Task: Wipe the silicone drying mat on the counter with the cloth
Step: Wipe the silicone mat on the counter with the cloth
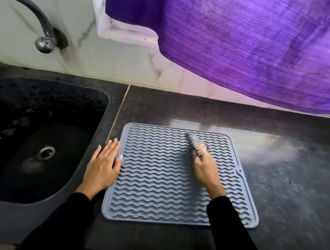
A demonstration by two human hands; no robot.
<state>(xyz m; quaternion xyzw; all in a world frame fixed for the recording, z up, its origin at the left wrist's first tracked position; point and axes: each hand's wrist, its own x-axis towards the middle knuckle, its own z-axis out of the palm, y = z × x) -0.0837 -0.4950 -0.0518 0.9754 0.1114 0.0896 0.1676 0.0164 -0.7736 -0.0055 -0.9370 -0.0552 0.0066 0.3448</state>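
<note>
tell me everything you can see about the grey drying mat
The drying mat is a grey-blue, rubbery-looking square with rounded corners, a raised rim and rows of wavy ridges. It lies flat on the dark counter, just right of the sink. The left hand rests flat on its left edge; the right hand holds a blurred grey cloth against its upper middle.

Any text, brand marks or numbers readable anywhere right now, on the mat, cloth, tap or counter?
None can be read.
Silicone drying mat: only wavy ridges, no lettering.
Cloth in the right hand: motion-blurred, nothing legible.
Tap, purple curtain: unmarked.
</note>
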